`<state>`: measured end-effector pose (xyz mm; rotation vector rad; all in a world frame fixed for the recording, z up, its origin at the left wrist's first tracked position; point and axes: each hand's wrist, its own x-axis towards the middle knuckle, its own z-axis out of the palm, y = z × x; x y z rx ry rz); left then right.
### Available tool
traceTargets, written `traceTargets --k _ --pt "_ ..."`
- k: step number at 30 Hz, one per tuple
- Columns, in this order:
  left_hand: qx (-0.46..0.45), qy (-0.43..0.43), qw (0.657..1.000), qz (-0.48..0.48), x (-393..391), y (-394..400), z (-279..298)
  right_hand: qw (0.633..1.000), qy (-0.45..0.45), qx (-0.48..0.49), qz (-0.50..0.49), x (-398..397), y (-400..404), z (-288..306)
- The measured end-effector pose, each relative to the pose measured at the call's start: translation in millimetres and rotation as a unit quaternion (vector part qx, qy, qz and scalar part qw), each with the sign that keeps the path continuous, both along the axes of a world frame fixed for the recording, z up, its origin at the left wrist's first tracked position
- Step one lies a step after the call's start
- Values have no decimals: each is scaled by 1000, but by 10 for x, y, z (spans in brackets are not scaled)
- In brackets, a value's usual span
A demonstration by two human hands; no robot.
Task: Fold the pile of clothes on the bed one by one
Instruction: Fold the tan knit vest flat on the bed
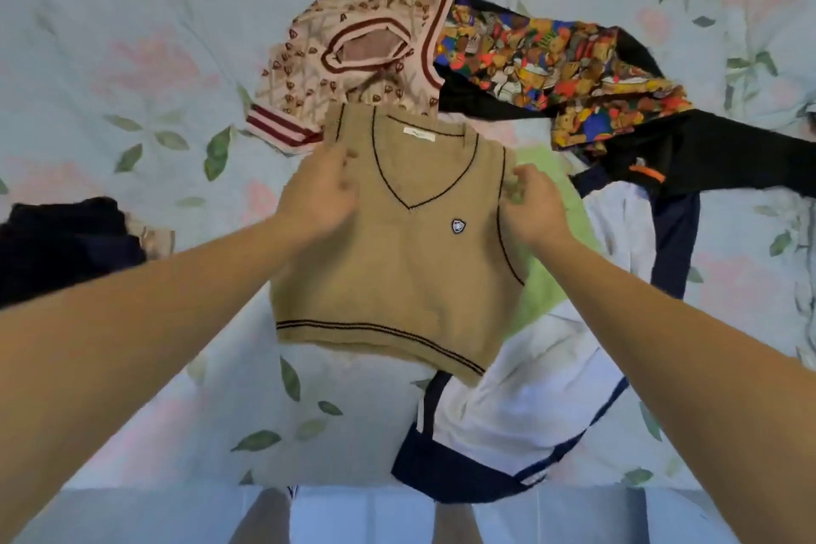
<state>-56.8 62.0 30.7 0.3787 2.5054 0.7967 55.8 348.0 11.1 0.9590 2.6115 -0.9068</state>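
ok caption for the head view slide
Both hands, left and right, hold a tan knitted v-neck vest up by its shoulders.

pale floral bedsheet (132,57), soft even light

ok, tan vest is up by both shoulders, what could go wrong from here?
1. The tan vest hangs over the unfolded white and navy garment and the green cloth; laid down here, it may fold lumpy or drag them along.
2. Left hand and right hand hold it only at the shoulder edges; the soft knit could sag or slip, skewing the fold.
3. The pink patterned knit lies just beyond the collar and may snag.
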Motion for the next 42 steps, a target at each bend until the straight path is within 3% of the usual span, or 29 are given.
traceTargets --k 3,9,13,18,21,25,33,39,42 --pt "36 -52 998 -31 976 61 -419 1000 -1 17 26 215 -153 -339" --pt "51 -20 987 -149 2373 632 -500 999 31 23 -1 159 -137 -402" --pt "-78 -16 979 -189 2817 1019 -548 999 20 23 9 -224 64 -370" --pt "-148 -2 981 -126 2803 1189 -785 997 -16 32 68 -599 287 -469" --pt "-143 1 985 -101 2728 1177 -893 994 -36 32 96 -720 404 -562" --pt "-65 22 994 -87 2699 1057 -905 991 -38 64 114 -859 490 -592" --pt "110 -55 990 74 2401 569 -585 995 39 -50 79 -1054 226 -222" --pt "154 -64 961 220 2085 -126 -432 989 39 -133 44 -1470 -402 67" --pt "149 -91 945 278 1979 -520 -487 990 39 -130 38 -1744 -812 35"
